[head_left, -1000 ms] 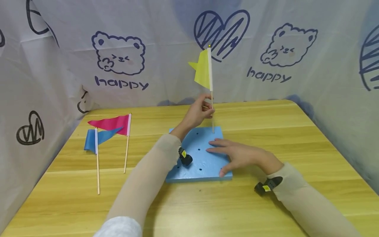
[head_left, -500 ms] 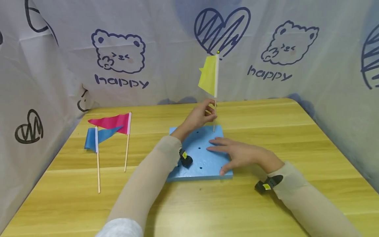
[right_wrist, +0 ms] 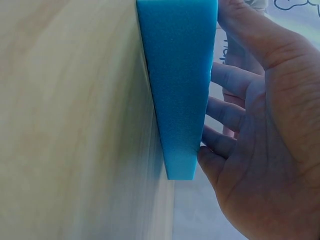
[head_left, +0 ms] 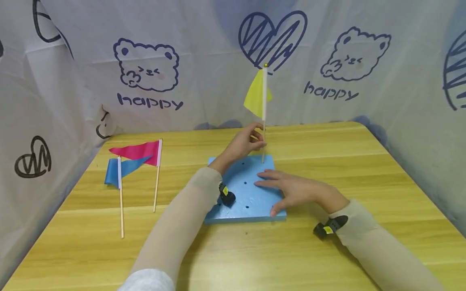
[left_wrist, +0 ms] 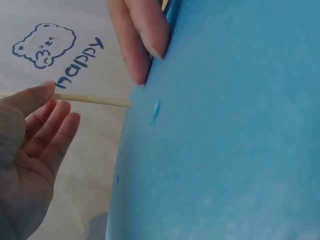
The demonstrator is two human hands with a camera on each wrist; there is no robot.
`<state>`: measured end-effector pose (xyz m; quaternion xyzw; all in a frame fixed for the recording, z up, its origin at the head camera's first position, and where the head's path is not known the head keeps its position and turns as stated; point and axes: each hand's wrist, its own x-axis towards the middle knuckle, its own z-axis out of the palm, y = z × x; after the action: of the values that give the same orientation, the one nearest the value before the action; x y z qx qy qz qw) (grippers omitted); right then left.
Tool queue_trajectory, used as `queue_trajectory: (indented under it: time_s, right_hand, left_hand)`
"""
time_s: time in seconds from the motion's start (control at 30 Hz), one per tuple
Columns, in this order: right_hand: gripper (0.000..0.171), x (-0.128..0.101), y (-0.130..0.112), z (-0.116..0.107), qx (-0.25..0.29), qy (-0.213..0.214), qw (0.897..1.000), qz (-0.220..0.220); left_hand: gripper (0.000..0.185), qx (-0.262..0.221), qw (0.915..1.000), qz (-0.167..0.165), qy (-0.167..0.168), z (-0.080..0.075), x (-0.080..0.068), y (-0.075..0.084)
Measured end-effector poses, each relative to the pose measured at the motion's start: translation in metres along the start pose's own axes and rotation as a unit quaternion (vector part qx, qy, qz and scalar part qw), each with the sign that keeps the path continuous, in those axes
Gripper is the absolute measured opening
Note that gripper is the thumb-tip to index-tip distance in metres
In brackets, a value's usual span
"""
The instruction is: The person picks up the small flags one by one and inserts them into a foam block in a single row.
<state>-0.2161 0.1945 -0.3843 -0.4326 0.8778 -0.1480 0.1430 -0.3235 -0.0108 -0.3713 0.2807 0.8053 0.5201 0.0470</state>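
Wooden counter [head_left: 327, 169]: blue foam board [head_left: 251, 194] at center; pink flag [head_left: 140, 150] and blue flag [head_left: 120, 169] lying flat at 9 o'clock, overlapping.

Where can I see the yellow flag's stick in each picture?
Head: the stick stands upright in the far right corner of the blue foam board, held by the left hand.
Left wrist: it is the thin bar running sideways from the fingertips to the board's edge.
Right wrist: not in it.
Shared landmark: the blue foam board.
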Motion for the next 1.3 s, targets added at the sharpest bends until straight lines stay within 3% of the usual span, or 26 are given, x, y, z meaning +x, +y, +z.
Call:
queue_trajectory:
  time_s: [0.53, 0.97, 1.3]
  right_hand:
    - [0.095, 0.001, 0.002, -0.001, -0.004, 0.003, 1.0, -0.005]
    - [0.095, 0.0, 0.002, 0.0, 0.0, 0.002, 1.0, -0.003]
    - [0.095, -0.001, 0.003, -0.001, -0.004, -0.001, 1.0, 0.001]
  left_hand:
    - [0.048, 0.008, 0.9999, 0.001, -0.012, -0.016, -0.01, 0.005]
    - [0.052, 0.041, 0.9988, -0.026, 0.009, -0.042, -0.031, 0.007]
    - [0.048, 0.089, 0.9958, -0.023, -0.004, -0.067, -0.052, 0.003]
